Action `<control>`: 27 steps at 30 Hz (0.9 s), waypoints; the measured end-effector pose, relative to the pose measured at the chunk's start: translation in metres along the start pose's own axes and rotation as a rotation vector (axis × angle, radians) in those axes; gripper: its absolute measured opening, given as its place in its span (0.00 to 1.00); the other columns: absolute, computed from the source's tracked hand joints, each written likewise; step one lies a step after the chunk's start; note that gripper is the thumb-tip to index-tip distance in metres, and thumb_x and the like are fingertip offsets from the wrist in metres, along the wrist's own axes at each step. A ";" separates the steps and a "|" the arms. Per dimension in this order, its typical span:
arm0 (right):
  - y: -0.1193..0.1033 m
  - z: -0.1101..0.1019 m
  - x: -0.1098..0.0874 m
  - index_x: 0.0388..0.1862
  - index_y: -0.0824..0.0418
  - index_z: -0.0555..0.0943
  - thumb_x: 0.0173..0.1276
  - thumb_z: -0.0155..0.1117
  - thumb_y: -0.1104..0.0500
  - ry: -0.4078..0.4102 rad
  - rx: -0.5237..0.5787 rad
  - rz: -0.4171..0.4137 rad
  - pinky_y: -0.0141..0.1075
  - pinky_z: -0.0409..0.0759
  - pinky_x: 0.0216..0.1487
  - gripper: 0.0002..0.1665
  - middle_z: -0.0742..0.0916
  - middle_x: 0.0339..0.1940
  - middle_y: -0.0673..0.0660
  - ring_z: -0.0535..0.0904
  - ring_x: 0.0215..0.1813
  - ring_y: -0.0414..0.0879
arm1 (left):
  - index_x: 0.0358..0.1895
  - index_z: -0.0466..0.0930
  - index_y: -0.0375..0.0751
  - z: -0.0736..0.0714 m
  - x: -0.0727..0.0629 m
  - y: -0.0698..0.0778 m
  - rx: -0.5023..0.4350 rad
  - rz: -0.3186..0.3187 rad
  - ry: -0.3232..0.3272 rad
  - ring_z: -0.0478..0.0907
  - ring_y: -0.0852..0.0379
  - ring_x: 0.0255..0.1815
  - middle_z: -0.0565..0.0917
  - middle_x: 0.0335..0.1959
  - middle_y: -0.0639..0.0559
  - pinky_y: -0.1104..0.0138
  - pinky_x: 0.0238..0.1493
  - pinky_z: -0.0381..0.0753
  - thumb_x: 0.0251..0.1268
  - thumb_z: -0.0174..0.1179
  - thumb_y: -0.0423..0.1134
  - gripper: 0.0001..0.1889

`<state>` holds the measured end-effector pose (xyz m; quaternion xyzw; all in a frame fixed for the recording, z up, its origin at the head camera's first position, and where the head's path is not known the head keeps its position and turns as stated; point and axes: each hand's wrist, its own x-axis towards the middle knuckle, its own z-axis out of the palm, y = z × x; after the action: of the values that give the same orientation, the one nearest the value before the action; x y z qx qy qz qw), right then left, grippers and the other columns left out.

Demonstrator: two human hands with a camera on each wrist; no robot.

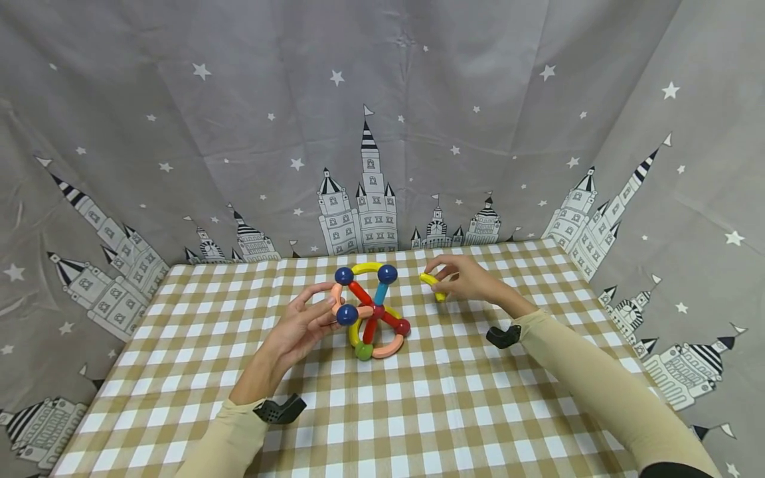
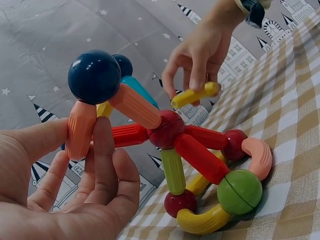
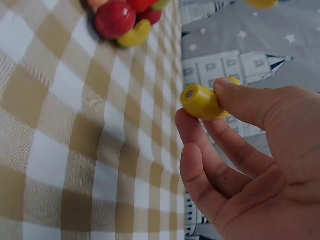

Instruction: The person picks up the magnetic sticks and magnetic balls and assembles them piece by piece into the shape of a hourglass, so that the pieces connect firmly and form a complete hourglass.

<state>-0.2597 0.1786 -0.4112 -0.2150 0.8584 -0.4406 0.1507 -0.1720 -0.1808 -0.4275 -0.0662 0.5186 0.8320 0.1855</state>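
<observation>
A structure of magnetic sticks and balls stands on the cloth, its red centre ball joined to straight sticks. Dark blue balls sit at its top; a green ball and dark red balls sit low, linked by curved sticks. My left hand pinches an orange curved magnetic stick under one blue ball, between thumb and fingers. To the structure's right, my right hand pinches a yellow curved magnetic stick above the cloth, apart from the structure. A round metal spot shows on its end.
A brown-and-white checked cloth covers the table. Behind and at both sides hangs a grey curtain printed with castles and stars. Each wrist wears a small black device.
</observation>
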 end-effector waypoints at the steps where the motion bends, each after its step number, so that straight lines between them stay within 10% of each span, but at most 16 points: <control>1: -0.002 0.000 -0.002 0.56 0.56 0.83 0.67 0.73 0.65 -0.002 0.018 -0.005 0.57 0.85 0.48 0.19 0.86 0.55 0.62 0.85 0.51 0.56 | 0.71 0.67 0.46 0.000 0.000 0.000 -0.001 0.001 0.000 0.85 0.54 0.38 0.76 0.51 0.45 0.59 0.50 0.84 0.75 0.62 0.35 0.25; 27: -0.069 0.041 -0.048 0.58 0.56 0.80 0.68 0.74 0.59 0.095 0.334 -0.039 0.47 0.87 0.37 0.21 0.87 0.49 0.62 0.87 0.40 0.56 | 0.71 0.67 0.46 0.005 -0.003 0.000 0.027 0.019 0.033 0.85 0.54 0.38 0.81 0.46 0.48 0.59 0.51 0.84 0.73 0.64 0.37 0.27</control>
<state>-0.1840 0.1385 -0.3749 -0.1823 0.7751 -0.5897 0.1350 -0.1685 -0.1773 -0.4245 -0.0724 0.5336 0.8254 0.1697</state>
